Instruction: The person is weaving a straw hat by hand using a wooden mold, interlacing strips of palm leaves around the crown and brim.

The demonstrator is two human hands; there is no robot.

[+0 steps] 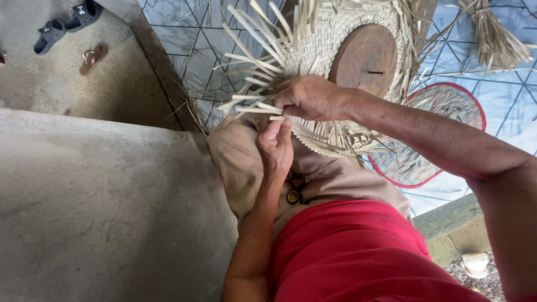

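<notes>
we see a pale straw weave [330, 39], half-finished, lying on the lap, loose strips [251, 106] fanning from its edge.

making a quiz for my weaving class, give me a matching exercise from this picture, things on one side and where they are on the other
Things:
1. round wooden block
2. dark sandals
3. bundle of loose straw strips
4. right hand

Places:
a. top right, lying on the patterned mat
b. top left, on the concrete floor
c. gripping strips at the edge of the woven straw piece
d. resting on top of the woven straw piece

Pairs: 1-d, 2-b, 3-a, 4-c
</notes>
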